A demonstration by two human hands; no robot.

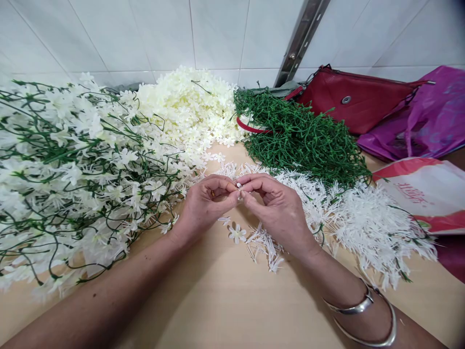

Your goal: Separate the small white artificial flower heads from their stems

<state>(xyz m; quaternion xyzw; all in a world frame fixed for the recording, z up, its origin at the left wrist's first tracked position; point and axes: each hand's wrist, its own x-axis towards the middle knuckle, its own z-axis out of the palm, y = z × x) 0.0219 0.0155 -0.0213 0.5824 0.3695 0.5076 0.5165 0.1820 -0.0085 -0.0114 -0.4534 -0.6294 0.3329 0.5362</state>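
My left hand and my right hand meet at the middle of the table, fingertips almost touching. Both are closed in a pinch around a small white artificial flower piece; most of it is hidden by the fingers. Just below them lies a loose white flower head, with a little cluster of white stamens beside it. White stamen pieces are heaped to the right of my right hand. Left of my left hand spreads a big pile of white flowers on green stems.
Cream flower heads are heaped at the back against the tiled wall. Green stems form a pile at back right. Behind are a red bag, a purple plastic bag and a red-and-white packet.
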